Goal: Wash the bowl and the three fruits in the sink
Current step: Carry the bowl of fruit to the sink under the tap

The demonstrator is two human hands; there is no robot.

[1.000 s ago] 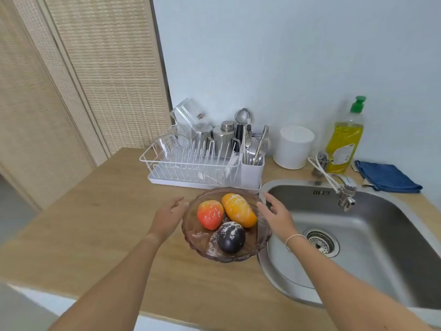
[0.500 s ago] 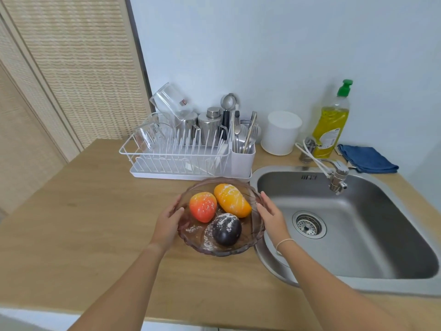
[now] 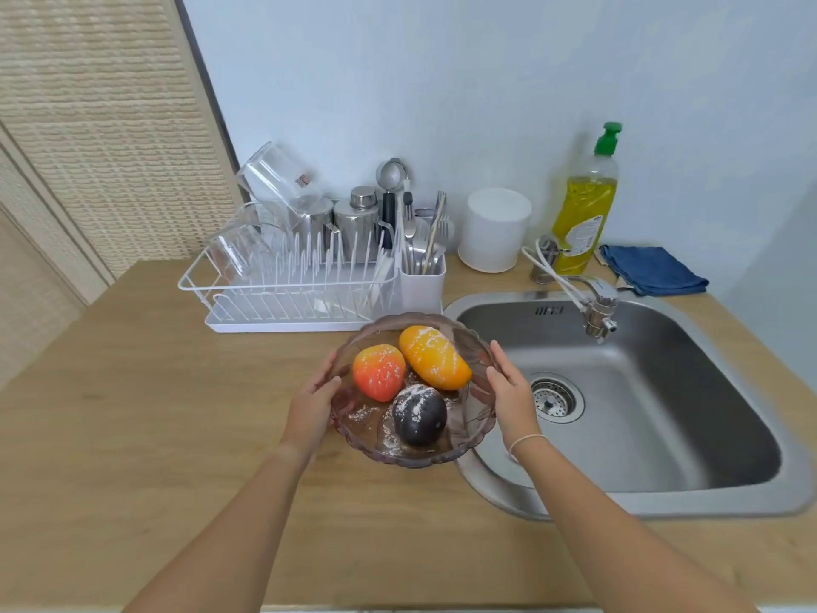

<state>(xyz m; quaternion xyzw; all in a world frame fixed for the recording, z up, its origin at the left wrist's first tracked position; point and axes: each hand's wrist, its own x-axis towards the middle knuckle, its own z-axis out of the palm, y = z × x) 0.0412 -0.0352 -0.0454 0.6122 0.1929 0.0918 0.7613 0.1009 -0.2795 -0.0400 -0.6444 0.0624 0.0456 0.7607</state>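
Two bare forearms reach forward from the bottom edge over a light wooden surface (image 3: 132,435). The left hand (image 3: 309,409) cups the left side of a clear, tinted glass bowl (image 3: 376,449), its fingers curled against the wall and the thumb at the rim. The right hand (image 3: 513,395), with a thin pale band at the wrist, lies against the bowl's right side with fingers nearly straight and pointing away from the viewer. The bowl sits between the two hands at the left edge of a steel sink (image 3: 707,502), its right part overlapping the sink's rim; whether it rests on the surface or is lifted cannot be told.

Inside the bowl lie three fruits, each dusted with white specks: a dark purple fruit (image 3: 420,415) nearest, a red-orange fruit (image 3: 379,371) to the left behind it, and a long yellow-orange fruit (image 3: 435,358) to the right behind it. White specks also lie on the bowl's floor.

The sink basin has a round drain strainer (image 3: 555,398), and a tap (image 3: 597,311) stretches over its far side.

Farther back, a white dish rack (image 3: 287,294) holds upturned glasses, metal canisters and a cutlery holder. To its right stand a white container (image 3: 495,230) and a bottle of yellow dish soap (image 3: 583,205) with a green cap, then a folded blue cloth (image 3: 652,269). A pale wall rises behind, with a woven screen at the left.
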